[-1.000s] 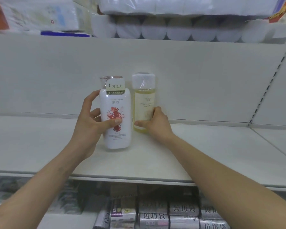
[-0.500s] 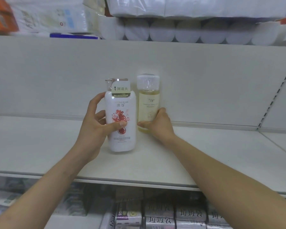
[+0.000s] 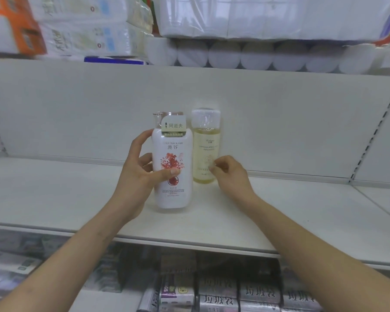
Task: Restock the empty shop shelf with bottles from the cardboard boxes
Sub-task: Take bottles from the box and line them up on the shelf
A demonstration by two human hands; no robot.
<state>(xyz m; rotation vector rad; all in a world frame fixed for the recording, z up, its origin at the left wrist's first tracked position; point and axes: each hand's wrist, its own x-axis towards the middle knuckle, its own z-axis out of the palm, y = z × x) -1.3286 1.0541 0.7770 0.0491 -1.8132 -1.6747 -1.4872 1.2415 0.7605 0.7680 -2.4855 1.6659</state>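
Now right hand (image 3: 232, 176) off yellow bottle (image 3: 204, 149)

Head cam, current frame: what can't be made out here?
cardboard boxes: outside the head view.
right hand: fingertips motion-blurred, so contact with the yellow bottle is unclear.
white bottle: left side covered by the left hand; lower label print too small.
packs at the bottom: blurred, cut off by the frame edge.
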